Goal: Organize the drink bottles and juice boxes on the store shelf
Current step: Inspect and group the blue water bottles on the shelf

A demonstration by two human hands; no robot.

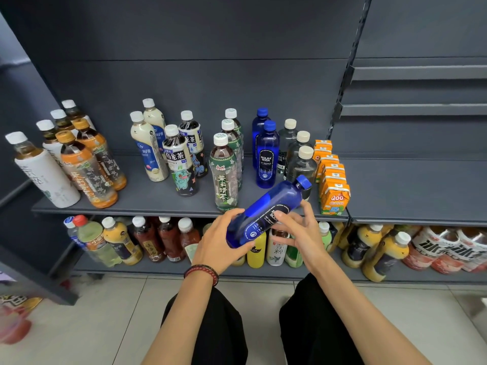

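The upright blue bottle (266,156) carries "BOLSA SODA" in white on its black label, while the tilted blue bottle (271,204) shows only the start of the same words, "B" over "SO", the rest being covered. The black-and-cream bottle (177,164) reads "乌龙茶", the green-labelled bottle (223,180) reads "茉莉清茶" down its front, and the front orange juice box (335,200) bears "Qoo" in red. Lower down, the white-and-red packs (448,248) show "冰茶" in large black characters; the finer print elsewhere cannot be read.
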